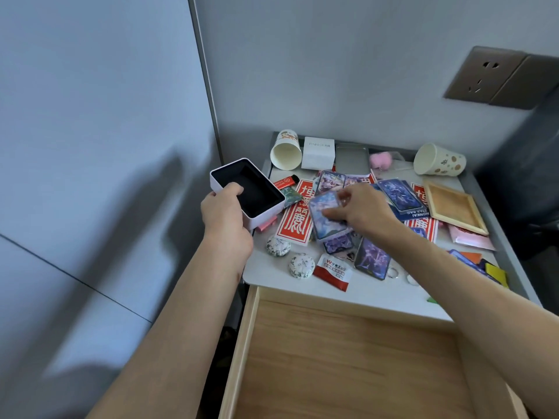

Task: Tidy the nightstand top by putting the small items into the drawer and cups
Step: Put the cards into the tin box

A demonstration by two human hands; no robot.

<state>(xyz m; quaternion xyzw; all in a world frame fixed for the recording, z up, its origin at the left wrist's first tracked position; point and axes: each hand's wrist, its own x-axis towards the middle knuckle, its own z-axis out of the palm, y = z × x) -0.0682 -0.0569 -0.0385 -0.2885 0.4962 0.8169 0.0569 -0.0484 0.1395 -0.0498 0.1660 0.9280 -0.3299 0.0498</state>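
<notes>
Left hand [225, 213] grips the stiff open box [257, 192] at nine o'clock; right hand [360, 210] pinches a thin, likely slippery card [328, 219] edgewise.

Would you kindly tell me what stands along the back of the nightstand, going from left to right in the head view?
Tipped paper cup → white box → silver tin → pink fluffy ball → second tipped paper cup.

Drawer [348, 373]: near end cut off by bottom frame edge. Beyond the drawer, card [320, 204] pinched in right hand [366, 210] is motion-blurred, artwork unreadable. Beyond its left corner, left hand [225, 216] covers the near corner of the box [257, 192].
</notes>
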